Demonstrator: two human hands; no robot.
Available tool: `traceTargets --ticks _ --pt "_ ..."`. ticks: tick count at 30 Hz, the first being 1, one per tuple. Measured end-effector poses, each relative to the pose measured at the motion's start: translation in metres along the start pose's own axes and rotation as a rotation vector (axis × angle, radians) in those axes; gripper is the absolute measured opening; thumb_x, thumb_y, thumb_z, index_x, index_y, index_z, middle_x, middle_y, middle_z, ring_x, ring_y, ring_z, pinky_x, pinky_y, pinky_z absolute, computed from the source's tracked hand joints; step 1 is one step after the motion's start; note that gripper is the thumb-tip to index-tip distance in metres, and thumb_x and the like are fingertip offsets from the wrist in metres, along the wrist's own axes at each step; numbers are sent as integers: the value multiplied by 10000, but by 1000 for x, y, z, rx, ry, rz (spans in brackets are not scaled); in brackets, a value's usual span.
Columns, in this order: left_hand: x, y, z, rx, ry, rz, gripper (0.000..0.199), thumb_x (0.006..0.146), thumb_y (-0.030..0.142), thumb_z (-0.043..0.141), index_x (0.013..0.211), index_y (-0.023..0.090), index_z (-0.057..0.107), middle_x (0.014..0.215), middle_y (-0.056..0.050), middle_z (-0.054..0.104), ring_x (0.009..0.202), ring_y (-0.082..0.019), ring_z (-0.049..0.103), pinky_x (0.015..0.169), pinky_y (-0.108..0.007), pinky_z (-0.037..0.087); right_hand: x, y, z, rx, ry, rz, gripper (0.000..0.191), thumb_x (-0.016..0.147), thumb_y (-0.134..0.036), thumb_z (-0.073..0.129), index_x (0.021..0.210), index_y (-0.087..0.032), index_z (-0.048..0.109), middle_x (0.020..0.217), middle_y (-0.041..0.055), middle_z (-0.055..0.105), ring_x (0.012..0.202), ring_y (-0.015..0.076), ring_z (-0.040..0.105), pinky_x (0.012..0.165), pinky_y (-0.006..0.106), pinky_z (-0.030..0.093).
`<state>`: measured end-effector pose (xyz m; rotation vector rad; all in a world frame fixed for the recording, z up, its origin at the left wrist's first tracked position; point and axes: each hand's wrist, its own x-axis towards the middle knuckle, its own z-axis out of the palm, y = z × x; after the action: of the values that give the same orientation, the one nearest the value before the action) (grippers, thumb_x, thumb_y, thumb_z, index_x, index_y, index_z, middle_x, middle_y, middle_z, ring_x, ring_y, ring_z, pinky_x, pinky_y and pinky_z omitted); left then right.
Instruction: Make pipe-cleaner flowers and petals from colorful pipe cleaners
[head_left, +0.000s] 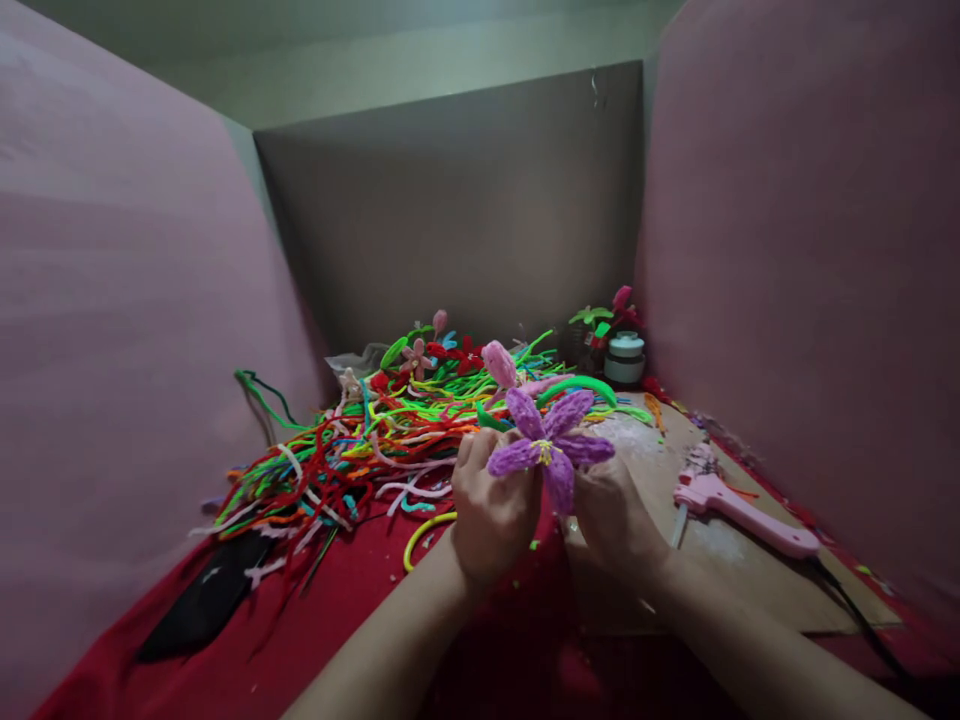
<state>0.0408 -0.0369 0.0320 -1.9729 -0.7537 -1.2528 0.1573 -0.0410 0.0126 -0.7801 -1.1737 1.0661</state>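
Note:
A purple pipe-cleaner flower (546, 443) with a yellow centre faces me between my hands. My left hand (495, 505) is closed in a fist on its left side, gripping it from below. On the right, my right hand (616, 512) is curled in against the same flower; petals hide its fingertips. The stem cannot be seen. Just above the hands rise a pink pipe-cleaner bud (498, 364) and a curved green leaf (581, 386); whether they join the purple flower I cannot tell.
A tangled heap of coloured pipe cleaners (322, 455) spreads behind and left. At right, a pink glue gun (750, 515) lies on a brown board (720, 590). A black flat object (202, 605) rests on the red cloth (337, 625). Beyond stands a small jar (625, 358); panels enclose the table.

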Motion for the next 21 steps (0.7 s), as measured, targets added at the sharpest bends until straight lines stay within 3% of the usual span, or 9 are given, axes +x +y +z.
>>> traceTargets --ticks 4,6,9,12,14,18,21 --pt "0 -1 -8 71 -54 62 98 794 97 516 843 122 597 896 -133 619 784 -210 507 691 -346 375 7 -4 -10 -36 62 3 204 695 -343 646 638 -179 538 556 -32 512 466 70 383 441 211 318" --pt "-1 -6 -11 -35 -40 -52 188 794 94 524 967 134 587 1009 -131 597 893 -216 517 776 -356 400 15 -2 -17 62 90 87 219 703 -364 647 689 -184 524 557 -39 533 419 52 373 388 184 272" --pt "0 -17 -7 -367 -37 -476 101 806 128 517 869 162 589 901 -69 579 855 -169 535 754 -295 431 24 -1 -23 225 50 138 261 692 -371 664 702 -185 481 573 -39 557 389 41 383 351 160 237" --pt "5 -28 3 -771 -208 -966 89 773 238 570 806 156 579 749 -17 563 660 -123 524 585 -233 421 26 -2 -23 261 -4 219 246 693 -345 663 717 -181 482 561 -36 560 384 39 399 359 151 253" --pt "10 -33 6 -941 -273 -1145 187 725 285 624 843 146 586 744 -10 575 634 -113 521 558 -220 407 24 -3 -20 285 -9 279 209 700 -308 653 726 -180 489 557 -41 556 400 38 419 384 144 278" --pt "19 -38 5 -1008 -350 -1175 270 650 297 704 854 126 655 791 -43 639 728 -146 568 646 -232 418 19 -1 -15 313 -15 300 214 679 -268 676 711 -183 483 559 -54 525 429 40 423 390 142 266" --pt "17 -43 11 -1291 -450 -1190 267 639 279 720 853 122 689 806 -56 671 747 -157 595 687 -239 427 18 1 -18 260 -59 290 240 674 -292 691 727 -172 490 550 -48 513 401 36 366 363 155 218"
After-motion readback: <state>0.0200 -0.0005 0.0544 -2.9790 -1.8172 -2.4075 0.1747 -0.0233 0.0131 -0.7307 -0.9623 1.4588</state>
